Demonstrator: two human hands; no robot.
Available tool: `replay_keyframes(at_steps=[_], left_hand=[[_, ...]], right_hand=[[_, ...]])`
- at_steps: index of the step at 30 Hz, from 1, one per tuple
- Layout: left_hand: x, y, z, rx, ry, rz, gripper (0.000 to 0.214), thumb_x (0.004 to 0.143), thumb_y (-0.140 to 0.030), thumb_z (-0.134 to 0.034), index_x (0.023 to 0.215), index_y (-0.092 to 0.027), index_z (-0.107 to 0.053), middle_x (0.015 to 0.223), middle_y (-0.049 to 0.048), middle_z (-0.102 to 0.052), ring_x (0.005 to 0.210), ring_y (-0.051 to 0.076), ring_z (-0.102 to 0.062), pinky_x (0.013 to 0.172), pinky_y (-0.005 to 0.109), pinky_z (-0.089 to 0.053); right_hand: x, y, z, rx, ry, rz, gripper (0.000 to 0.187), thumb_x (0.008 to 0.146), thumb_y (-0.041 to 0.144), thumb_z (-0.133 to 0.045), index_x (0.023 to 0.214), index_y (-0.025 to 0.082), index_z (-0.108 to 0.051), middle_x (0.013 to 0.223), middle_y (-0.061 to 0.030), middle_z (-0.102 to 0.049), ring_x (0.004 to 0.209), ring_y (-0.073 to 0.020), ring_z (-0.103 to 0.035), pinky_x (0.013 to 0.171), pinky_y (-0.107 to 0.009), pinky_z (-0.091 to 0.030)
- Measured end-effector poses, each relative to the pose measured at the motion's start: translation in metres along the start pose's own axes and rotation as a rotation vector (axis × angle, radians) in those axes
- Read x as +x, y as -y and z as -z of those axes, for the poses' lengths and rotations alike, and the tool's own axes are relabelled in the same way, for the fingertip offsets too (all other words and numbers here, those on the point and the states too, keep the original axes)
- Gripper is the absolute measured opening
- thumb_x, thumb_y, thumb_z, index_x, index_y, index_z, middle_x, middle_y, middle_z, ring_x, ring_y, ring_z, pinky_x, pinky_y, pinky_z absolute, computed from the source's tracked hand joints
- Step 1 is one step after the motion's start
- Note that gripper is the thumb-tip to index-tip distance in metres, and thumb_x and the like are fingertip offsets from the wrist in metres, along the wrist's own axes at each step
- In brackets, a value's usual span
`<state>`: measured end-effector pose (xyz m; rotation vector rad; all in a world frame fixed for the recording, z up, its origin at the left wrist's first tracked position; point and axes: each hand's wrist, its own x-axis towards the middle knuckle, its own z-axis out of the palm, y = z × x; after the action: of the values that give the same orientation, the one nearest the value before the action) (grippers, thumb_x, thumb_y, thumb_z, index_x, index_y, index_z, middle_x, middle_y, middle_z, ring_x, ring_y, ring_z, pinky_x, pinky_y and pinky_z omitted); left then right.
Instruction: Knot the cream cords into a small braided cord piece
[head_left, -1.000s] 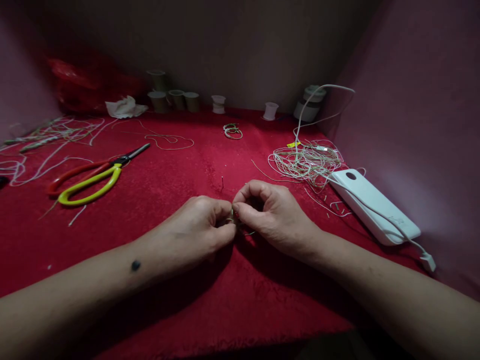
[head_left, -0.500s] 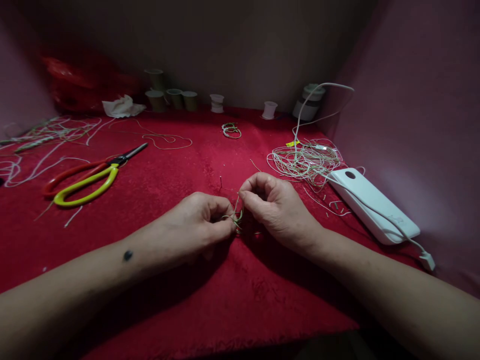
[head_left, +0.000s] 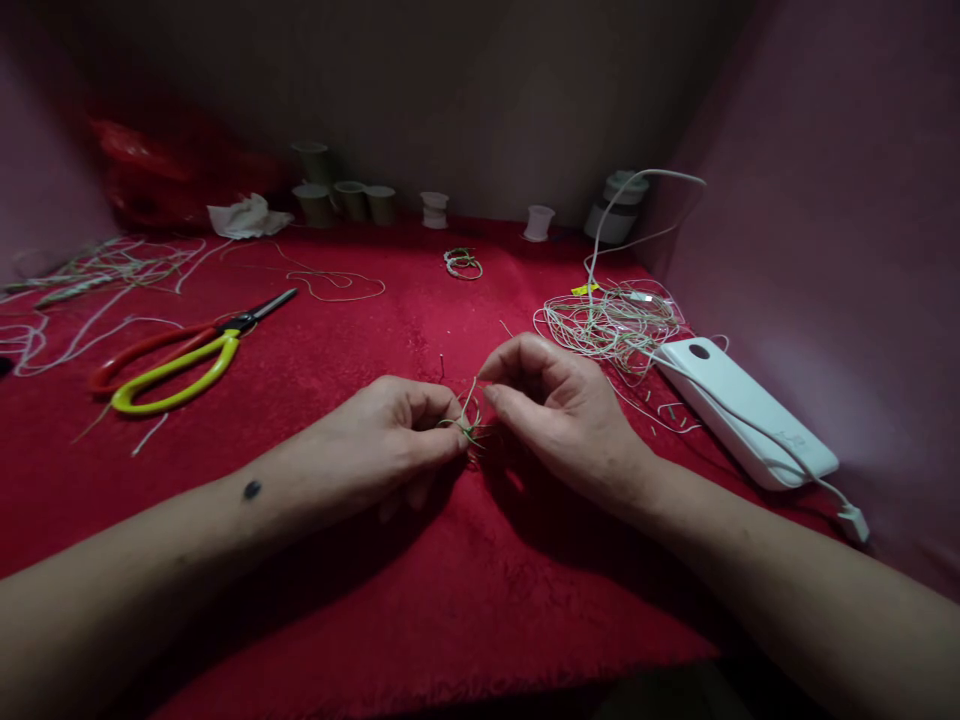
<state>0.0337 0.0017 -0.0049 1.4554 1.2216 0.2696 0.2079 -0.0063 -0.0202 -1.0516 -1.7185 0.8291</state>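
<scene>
My left hand [head_left: 409, 425] pinches a small loop of thin green and pale cord [head_left: 469, 432] between thumb and forefinger. Loose cord ends stick out around its fingertips, one of them standing up. Just to the right, my right hand [head_left: 559, 405] has its thumb and forefinger a little apart, with nothing visible held between them. Its forefinger tip is close to the upright cord end; whether they touch I cannot tell. The other fingers of the right hand are curled behind.
Scissors [head_left: 176, 370] with red and yellow handles lie left. A cord tangle [head_left: 607, 320] and a white power bank [head_left: 750, 410] with a cable are at right. Behind are a small cord bracelet [head_left: 463, 264], spools [head_left: 434, 210], crumpled tissue [head_left: 250, 216] and more cords [head_left: 112, 270].
My right thumb and forefinger have parted and come off the cord. The cord at my left fingertips now spreads in looser loops. My left hand keeps its pinch.
</scene>
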Motion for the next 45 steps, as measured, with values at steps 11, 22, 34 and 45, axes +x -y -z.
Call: replay_keyframes(at_steps=[11,22,34,45], left_hand=[[0.001,0.003,0.005,-0.090,0.029,-0.060,0.016,0.079,-0.027,-0.057,0.065,-0.019,-0.053,0.041,-0.0048,-0.054,0.031,0.008,-0.046,0.031,0.015,-0.031],[0.002,0.010,0.007,-0.232,0.079,-0.109,0.019,0.083,-0.026,-0.058,0.067,-0.017,-0.055,0.045,-0.0033,-0.056,0.033,0.007,-0.046,0.035,0.017,-0.037],[0.002,0.008,0.004,-0.284,0.050,-0.100,0.022,0.082,-0.029,-0.060,0.064,-0.016,-0.057,0.043,-0.0031,-0.054,0.032,0.006,-0.043,0.033,0.015,-0.037],[0.001,0.004,0.004,-0.326,-0.028,-0.144,0.014,0.080,-0.024,-0.061,0.069,-0.017,-0.061,0.042,-0.0030,-0.052,0.033,0.006,-0.040,0.031,0.015,-0.036]], right_hand=[[-0.002,0.000,0.001,-0.299,0.154,0.165,0.009,0.078,0.007,-0.058,0.073,0.013,-0.062,0.072,-0.0021,-0.054,0.066,-0.0113,-0.050,0.060,-0.024,-0.039],[0.000,-0.001,0.003,-0.201,0.163,0.155,0.013,0.078,0.005,-0.056,0.071,0.016,-0.057,0.071,0.0001,-0.056,0.066,-0.0098,-0.052,0.062,-0.022,-0.041],[0.002,0.002,0.003,-0.118,0.170,0.034,0.013,0.078,0.004,-0.057,0.072,0.015,-0.060,0.072,0.0000,-0.062,0.070,-0.0110,-0.057,0.066,-0.024,-0.044],[0.008,0.001,0.009,-0.046,0.031,-0.011,0.008,0.078,0.011,-0.057,0.074,0.016,-0.062,0.070,0.0012,-0.063,0.065,-0.0101,-0.056,0.061,-0.023,-0.043]])
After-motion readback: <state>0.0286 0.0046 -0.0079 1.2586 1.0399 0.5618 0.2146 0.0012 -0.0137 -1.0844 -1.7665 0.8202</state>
